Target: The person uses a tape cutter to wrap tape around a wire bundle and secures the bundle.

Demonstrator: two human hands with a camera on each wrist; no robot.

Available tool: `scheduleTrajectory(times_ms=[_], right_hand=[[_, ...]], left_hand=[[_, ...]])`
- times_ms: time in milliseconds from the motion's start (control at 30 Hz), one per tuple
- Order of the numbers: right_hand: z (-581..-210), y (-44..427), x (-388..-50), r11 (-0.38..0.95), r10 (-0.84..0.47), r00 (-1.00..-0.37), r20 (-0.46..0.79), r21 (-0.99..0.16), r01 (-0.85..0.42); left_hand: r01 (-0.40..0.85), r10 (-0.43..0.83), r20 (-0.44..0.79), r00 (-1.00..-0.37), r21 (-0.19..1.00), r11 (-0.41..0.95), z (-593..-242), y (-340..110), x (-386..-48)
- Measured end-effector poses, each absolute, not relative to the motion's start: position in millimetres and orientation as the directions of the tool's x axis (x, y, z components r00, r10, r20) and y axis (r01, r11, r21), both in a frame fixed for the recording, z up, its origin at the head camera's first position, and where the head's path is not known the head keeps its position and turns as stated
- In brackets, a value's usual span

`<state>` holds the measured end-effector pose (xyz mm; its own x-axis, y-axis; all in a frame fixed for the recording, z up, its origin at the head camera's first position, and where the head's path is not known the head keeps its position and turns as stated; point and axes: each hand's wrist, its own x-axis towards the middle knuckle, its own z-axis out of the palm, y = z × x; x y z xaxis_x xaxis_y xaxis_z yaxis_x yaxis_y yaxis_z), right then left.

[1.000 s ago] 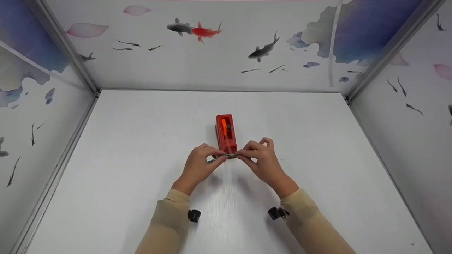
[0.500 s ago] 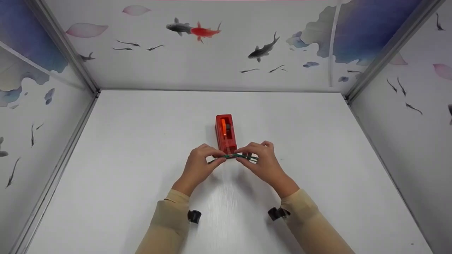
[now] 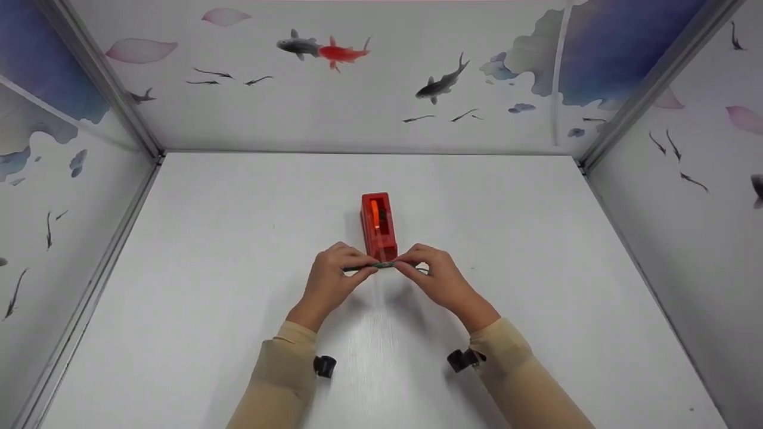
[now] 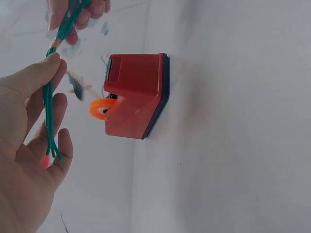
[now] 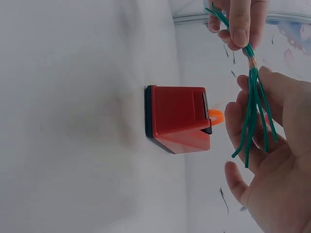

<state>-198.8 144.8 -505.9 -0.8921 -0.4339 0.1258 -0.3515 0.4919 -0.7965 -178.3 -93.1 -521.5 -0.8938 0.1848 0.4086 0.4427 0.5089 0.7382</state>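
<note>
A bundle of thin green wires stretches level between my two hands, in front of the tape dispenser. Its middle has a short copper-coloured section, seen in both wrist views. My left hand pinches the green wires between thumb and forefinger just beside that section, their ends lying along the palm. On the other side, my right hand pinches the bundle with thumb and fingers. Past its grip the green wires fan out in several loose ends over the fingers.
A red tape dispenser with an orange roll core stands on the white table just beyond my hands. Printed panels rise at the back and both sides.
My right hand's fingers have shifted along the wires, which showed more behind its thumb half a second ago. Both hands stay close together; the dispenser has not moved on the table.
</note>
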Motion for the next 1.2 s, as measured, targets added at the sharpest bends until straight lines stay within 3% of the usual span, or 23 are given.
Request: scheduleTrajectory(times_ms=[367, 1000, 1200], right_hand=[[-513.3, 140.3, -196.3, 0.436, -0.438, -0.899, -0.021, -0.880, -0.191], [-507.4, 141.1, -197.3, 0.464, -0.430, -0.898, 0.094, -0.830, -0.309], [-508.8, 142.6, -198.9, 0.507, -0.480, -0.852, 0.209, -0.726, -0.464]], left_hand=[[0.460, 0.200, 0.425, -0.883, 0.692, 0.557, -525.0, -92.8, -176.8], [0.471, 0.203, 0.437, -0.876, 0.685, 0.557, -521.0, -90.7, -179.8], [0.447, 0.236, 0.388, -0.891, 0.661, 0.602, -520.8, -90.9, -179.6]])
